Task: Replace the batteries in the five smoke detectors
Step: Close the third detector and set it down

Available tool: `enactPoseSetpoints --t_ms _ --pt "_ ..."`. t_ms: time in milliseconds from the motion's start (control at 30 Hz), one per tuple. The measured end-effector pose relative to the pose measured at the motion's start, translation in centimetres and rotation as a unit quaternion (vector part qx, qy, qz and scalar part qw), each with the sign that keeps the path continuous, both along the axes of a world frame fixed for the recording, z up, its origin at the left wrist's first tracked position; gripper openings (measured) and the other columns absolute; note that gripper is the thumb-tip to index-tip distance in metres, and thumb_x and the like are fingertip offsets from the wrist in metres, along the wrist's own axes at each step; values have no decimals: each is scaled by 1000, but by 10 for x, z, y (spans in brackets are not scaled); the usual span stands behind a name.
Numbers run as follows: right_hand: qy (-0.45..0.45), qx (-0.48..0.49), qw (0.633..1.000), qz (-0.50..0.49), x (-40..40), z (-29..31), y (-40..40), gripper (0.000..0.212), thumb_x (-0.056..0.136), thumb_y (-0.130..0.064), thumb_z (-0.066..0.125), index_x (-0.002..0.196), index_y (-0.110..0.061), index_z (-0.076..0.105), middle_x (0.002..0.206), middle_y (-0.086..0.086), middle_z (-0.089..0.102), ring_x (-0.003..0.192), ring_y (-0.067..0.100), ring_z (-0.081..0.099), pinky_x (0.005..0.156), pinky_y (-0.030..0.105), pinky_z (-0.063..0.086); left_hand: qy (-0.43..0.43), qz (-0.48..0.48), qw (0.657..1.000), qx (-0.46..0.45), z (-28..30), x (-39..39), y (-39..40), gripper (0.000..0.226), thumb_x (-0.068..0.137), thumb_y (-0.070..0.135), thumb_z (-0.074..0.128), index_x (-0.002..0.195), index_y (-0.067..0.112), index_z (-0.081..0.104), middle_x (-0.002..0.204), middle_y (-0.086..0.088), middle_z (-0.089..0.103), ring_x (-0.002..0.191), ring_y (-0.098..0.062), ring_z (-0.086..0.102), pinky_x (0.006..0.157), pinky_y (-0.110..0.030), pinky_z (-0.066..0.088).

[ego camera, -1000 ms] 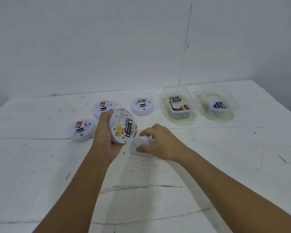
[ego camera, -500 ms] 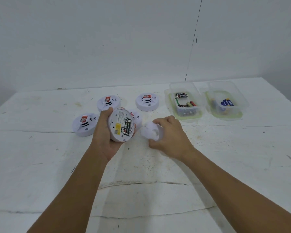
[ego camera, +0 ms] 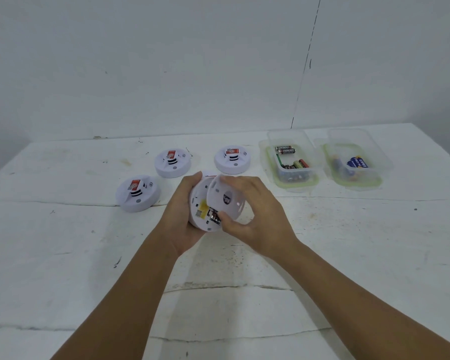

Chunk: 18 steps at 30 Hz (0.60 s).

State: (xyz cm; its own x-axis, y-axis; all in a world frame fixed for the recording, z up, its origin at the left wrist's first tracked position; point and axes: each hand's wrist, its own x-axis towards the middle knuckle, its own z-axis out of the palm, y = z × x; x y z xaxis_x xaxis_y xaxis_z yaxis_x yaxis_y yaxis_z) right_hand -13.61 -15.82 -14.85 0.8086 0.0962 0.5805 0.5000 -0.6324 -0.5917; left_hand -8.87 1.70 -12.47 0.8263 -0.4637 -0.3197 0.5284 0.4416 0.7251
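My left hand (ego camera: 182, 216) grips a white round smoke detector (ego camera: 202, 213) tilted on edge, its back side with a yellow label and batteries facing right. My right hand (ego camera: 255, 216) holds the white round back cover (ego camera: 225, 197) against that open back, thumb below and fingers over the top rim. Three more white detectors lie face up on the table: one at the left (ego camera: 137, 193), one behind it (ego camera: 172, 162), one further right (ego camera: 232, 159). A sliver of another detector (ego camera: 209, 174) peeks out behind my hands.
A clear plastic box (ego camera: 291, 159) with several mixed batteries stands at the back right. Beside it a second clear box (ego camera: 356, 162) holds blue batteries. The white table (ego camera: 63, 242) is cracked, and a white wall rises behind it.
My right hand lifted the back cover off the table and brought it left onto the back of the detector in my left hand. The view shifted slightly.
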Motion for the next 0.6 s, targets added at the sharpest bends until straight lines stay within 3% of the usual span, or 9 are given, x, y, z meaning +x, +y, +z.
enactPoseSetpoints --t_ms 167,333,433,600 --pt "-77 -31 997 5 9 -11 3 53 84 -26 83 133 -14 68 132 2 65 118 18 62 96 36 50 32 7 999 -30 0 -1 -2 38 95 48 56 114 19 72 114 -9 71 104 -29 67 91 -44 51" --pt "-84 -55 995 -5 8 -17 7 52 88 -35 79 137 -22 67 141 -2 61 123 24 59 102 46 45 51 7 998 -39 -1 -2 -3 43 100 51 49 102 19 78 107 -9 73 95 -28 72 91 -44 52" --pt "-96 -58 994 -6 7 -16 10 49 89 -36 77 136 -22 68 142 1 61 123 24 59 102 46 45 58 10 997 -48 3 -1 -3 50 96 53 51 100 13 80 106 -11 74 95 -29 73 92 -44 51" --pt "-107 -62 992 1 8 -13 10 47 91 -37 76 135 -21 69 141 3 61 121 23 61 103 45 44 53 12 998 -44 7 2 -3 55 97 54 47 95 11 82 99 -11 75 87 -26 74 82 -40 54"
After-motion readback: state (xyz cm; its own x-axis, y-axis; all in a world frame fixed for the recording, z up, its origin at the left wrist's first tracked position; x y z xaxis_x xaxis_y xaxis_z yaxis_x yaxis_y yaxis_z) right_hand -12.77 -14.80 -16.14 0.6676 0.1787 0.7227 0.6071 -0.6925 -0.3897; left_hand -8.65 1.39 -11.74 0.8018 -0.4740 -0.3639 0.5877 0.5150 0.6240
